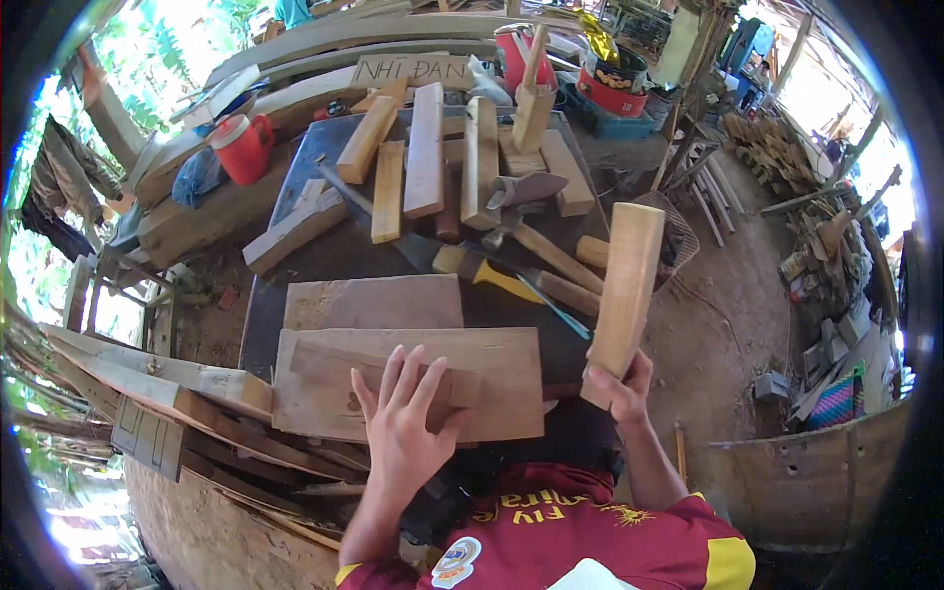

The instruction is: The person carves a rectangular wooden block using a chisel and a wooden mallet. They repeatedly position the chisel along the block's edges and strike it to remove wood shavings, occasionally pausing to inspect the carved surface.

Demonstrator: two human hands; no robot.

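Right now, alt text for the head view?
A person's right hand grips a long wooden block; the left hand, fingers spread, is over a wide board. Beyond, more blocks and a yellow-handled tool sit on a dark table.

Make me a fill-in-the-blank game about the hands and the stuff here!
1. The right hand grips a block made of ____.
2. The open hand over the wide board is the ____ one.
3. The jug at the upper left has a ____ handle.
Missing words: wood; left; red.
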